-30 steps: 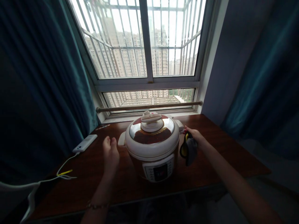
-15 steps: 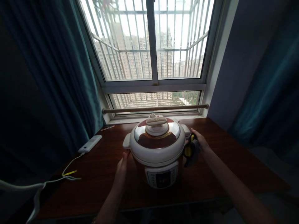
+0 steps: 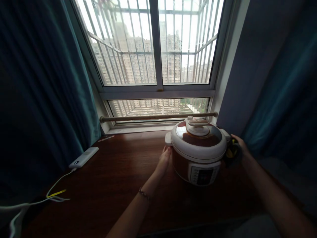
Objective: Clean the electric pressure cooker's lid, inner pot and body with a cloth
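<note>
A white and brown electric pressure cooker [image 3: 199,152] stands on the dark wooden table [image 3: 104,185], now near its right end. My left hand [image 3: 163,161] presses flat against the cooker's left side, under its left handle. My right hand [image 3: 237,148] is at the cooker's right handle and grips a grey and yellow cloth [image 3: 232,154] against it. The lid is closed, with its knob on top.
A white power bank [image 3: 83,157] lies at the table's left with white and yellow cables [image 3: 55,194] trailing to the left edge. A wooden rod [image 3: 156,116] runs along the window sill. Teal curtains [image 3: 44,86] hang on both sides.
The cooker has moved from the table's middle to the right. My left hand went from hovering to touching its left side; my right hand stayed at the right handle with the cloth.
</note>
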{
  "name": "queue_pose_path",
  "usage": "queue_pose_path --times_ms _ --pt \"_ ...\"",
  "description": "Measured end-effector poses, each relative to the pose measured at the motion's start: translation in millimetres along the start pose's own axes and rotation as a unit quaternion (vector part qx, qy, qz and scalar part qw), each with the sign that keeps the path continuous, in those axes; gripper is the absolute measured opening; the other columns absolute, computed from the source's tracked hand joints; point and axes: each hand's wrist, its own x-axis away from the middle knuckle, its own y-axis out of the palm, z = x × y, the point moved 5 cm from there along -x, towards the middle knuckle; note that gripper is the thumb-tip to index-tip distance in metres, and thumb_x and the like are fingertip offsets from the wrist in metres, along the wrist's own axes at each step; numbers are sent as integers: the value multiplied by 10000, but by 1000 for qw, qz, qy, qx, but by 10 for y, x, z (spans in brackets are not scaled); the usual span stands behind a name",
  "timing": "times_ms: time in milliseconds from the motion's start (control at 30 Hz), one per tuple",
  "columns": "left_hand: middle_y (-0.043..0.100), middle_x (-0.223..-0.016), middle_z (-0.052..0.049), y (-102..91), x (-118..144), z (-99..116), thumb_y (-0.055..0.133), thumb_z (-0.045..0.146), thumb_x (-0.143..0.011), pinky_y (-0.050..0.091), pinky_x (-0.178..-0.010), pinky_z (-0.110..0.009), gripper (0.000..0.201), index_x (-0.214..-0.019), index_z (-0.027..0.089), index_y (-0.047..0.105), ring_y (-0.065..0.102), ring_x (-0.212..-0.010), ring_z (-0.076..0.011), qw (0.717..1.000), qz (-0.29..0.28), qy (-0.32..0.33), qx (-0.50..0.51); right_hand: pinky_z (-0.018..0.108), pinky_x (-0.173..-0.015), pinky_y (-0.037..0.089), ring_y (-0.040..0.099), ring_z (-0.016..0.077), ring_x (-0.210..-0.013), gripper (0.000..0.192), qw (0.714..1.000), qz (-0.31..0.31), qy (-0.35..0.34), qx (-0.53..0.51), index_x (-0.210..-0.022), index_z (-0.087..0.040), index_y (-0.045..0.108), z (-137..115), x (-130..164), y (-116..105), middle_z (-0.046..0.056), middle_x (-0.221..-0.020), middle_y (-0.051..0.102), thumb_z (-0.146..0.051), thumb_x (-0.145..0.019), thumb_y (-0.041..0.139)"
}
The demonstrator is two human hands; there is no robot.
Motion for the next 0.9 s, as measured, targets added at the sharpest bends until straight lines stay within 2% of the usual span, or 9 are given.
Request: queue_pose_path --times_ms 100,200,333,500,667,900 --pt "303 -1445 -43 429 -199 46 262 555 -857 133 -1097 -462 585 -1285 216 470 141 -1362 -228 1000 -26 -7 -2 286 -462 472 554 168 -438 231 993 0 109 -41 -615 -205 583 76 -280 -360 23 -491 585 -364 -745 475" --pt "337 -1432 -7 731 -350 111 261 534 -866 116 -1099 -462 539 -1280 262 473 122 -1367 -220 998 -55 3 -1 284 -474 468 556 169 -446 237 994 23 101 -35 -623 -213 580 114 -510 -637 14 -482 580 -379 -743 461" --pt "344 -1428 0 981 -498 205 258 517 -870 77 -1097 -489 534 -1301 265 449 103 -1370 -233 997 -83 7 -1 297 -495 462 570 182 -470 217 993 36 102 -51 -630 -208 590 119 -737 -788 31 -503 587 -357 -736 472" --pt "280 -1457 -30 1198 -580 314 260 541 -860 52 -1093 -506 586 -1345 240 390 115 -1367 -254 995 -101 -3 -7 310 -521 429 565 179 -473 210 991 26 103 -80 -646 -187 604 -36 -936 -801 52 -508 573 -318 -759 485" --pt "277 -1458 -34 1336 -666 351 277 559 -851 -14 -1054 -586 586 -1370 292 332 79 -1370 -274 994 -112 -7 -14 309 -541 414 551 167 -459 256 992 37 95 -72 -616 -177 596 -145 -1030 -842 63 -490 558 -313 -787 462" --pt "254 -1467 20 1374 -736 303 261 545 -859 33 -1085 -521 574 -1380 309 306 92 -1368 -269 993 -121 5 -2 336 -565 417 579 200 -502 344 989 13 137 -55 -629 -168 616 -153 -939 -805 90 -519 581 -406 -807 443"
